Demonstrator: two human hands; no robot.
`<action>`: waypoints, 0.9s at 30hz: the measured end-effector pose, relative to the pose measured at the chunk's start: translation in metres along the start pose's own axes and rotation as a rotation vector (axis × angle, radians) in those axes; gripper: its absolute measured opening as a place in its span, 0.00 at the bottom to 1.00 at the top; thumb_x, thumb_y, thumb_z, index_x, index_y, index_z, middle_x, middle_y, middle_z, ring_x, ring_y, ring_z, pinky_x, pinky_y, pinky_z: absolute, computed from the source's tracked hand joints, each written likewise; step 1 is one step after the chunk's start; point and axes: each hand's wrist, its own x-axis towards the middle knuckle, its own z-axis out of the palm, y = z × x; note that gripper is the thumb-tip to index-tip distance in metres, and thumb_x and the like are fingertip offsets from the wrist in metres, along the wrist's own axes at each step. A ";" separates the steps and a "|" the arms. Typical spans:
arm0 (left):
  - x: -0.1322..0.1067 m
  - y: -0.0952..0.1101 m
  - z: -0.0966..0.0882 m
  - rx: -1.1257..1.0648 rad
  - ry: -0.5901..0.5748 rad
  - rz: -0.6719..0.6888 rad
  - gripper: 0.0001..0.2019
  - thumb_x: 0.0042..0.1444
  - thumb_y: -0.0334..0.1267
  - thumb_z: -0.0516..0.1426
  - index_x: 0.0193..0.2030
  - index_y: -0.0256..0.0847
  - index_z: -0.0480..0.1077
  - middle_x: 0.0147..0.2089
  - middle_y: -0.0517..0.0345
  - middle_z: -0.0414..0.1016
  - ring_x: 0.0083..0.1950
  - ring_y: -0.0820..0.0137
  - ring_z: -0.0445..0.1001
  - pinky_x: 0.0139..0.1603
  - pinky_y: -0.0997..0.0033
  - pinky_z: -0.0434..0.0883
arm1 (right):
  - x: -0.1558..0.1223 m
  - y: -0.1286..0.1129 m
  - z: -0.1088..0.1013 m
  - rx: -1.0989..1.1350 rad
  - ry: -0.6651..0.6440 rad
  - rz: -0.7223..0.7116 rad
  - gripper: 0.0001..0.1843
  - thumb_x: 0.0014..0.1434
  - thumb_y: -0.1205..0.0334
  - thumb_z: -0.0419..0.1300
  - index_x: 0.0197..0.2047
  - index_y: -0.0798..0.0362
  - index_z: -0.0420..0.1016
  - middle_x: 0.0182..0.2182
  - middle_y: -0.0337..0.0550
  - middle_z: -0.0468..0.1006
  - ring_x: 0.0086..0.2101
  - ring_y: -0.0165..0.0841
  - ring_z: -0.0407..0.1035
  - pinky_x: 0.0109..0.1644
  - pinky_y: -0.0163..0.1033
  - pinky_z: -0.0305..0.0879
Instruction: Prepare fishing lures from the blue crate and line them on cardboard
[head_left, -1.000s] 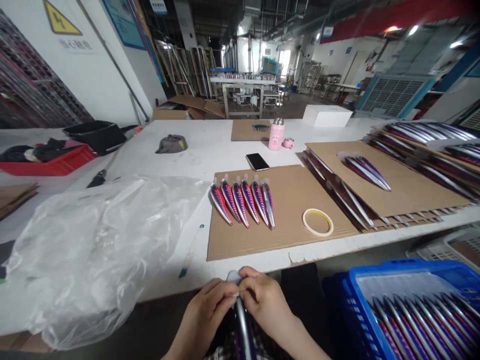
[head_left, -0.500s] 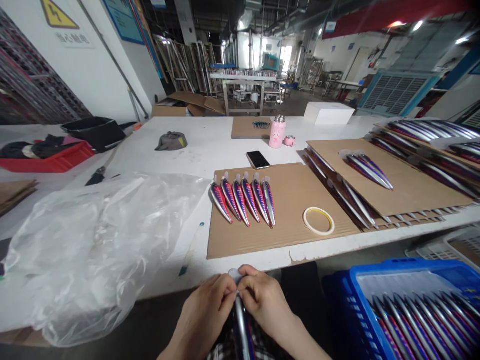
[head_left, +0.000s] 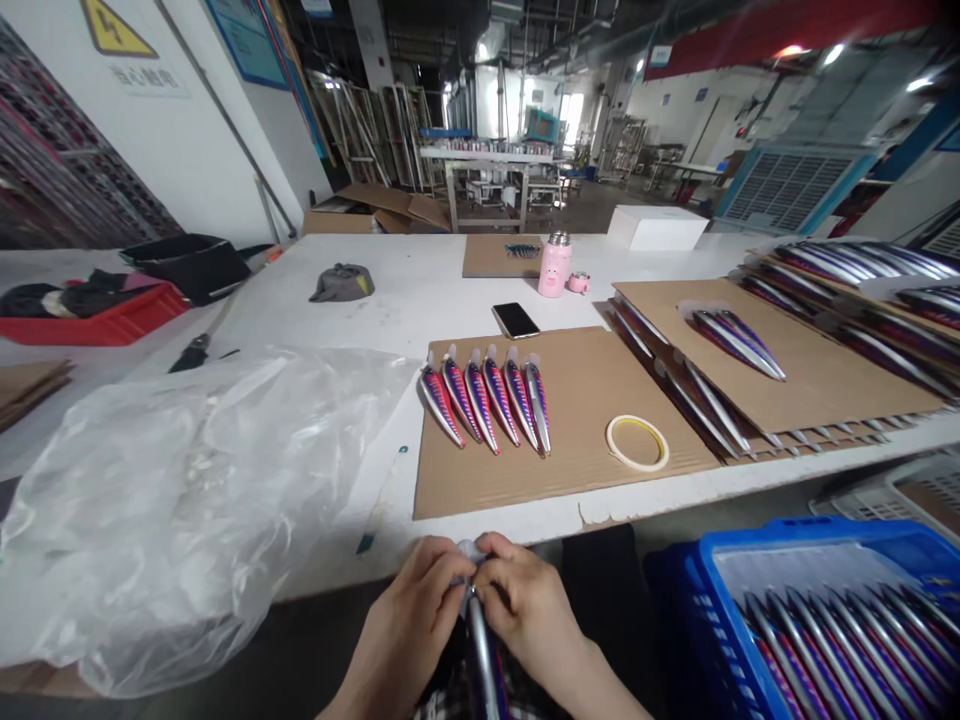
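A fishing lure [head_left: 482, 650] with a silver and dark body points down toward my lap, its clear lip at the top. My left hand [head_left: 420, 615] pinches it at the lip end from the left. From the right, my right hand [head_left: 529, 600] pinches the same end, thumb and forefinger close to the other hand's. Whatever small part lies between the fingertips is hidden. Just beyond the table edge, several purple, red and silver lures [head_left: 484, 405] lie side by side on a cardboard sheet [head_left: 585, 380]. A roll of tape [head_left: 637, 443] rests on that sheet.
Crumpled clear plastic [head_left: 202, 500] covers the table's left side. A blue crate [head_left: 720, 600] with several lures stands at lower right. Stacked cardboard [head_left: 675, 310] with lures lies on the right. Farther back are a phone [head_left: 516, 320], a pink bottle [head_left: 554, 268] and a grey cap [head_left: 342, 283].
Both hands stay at the lure's lip end. The left fingers have shifted slightly and now cover more of the clear lip. The table items have not moved.
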 end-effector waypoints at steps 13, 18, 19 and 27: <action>-0.009 -0.007 0.006 -0.072 0.070 0.137 0.08 0.63 0.33 0.50 0.38 0.46 0.70 0.40 0.59 0.68 0.42 0.70 0.72 0.43 0.74 0.70 | -0.004 0.003 0.002 0.058 0.044 0.036 0.11 0.54 0.77 0.54 0.28 0.53 0.72 0.36 0.42 0.77 0.39 0.32 0.74 0.43 0.31 0.66; -0.008 -0.007 0.010 -0.082 0.106 0.131 0.08 0.63 0.33 0.50 0.35 0.44 0.68 0.39 0.59 0.68 0.40 0.71 0.72 0.41 0.75 0.69 | -0.004 0.004 -0.002 0.014 0.021 0.084 0.20 0.52 0.79 0.56 0.47 0.53 0.73 0.52 0.47 0.73 0.49 0.36 0.70 0.52 0.33 0.65; -0.008 -0.007 0.010 -0.084 0.116 0.137 0.08 0.62 0.33 0.50 0.34 0.44 0.68 0.39 0.59 0.68 0.40 0.71 0.72 0.41 0.75 0.69 | -0.004 0.004 -0.003 0.004 -0.015 0.075 0.21 0.53 0.78 0.56 0.49 0.52 0.72 0.54 0.47 0.71 0.50 0.36 0.70 0.53 0.34 0.65; -0.009 -0.009 0.012 -0.093 0.119 0.114 0.08 0.62 0.31 0.50 0.34 0.43 0.67 0.38 0.59 0.68 0.40 0.71 0.71 0.40 0.76 0.68 | -0.004 0.001 -0.004 0.066 -0.034 0.172 0.10 0.54 0.78 0.60 0.30 0.53 0.75 0.47 0.48 0.77 0.51 0.38 0.69 0.52 0.36 0.65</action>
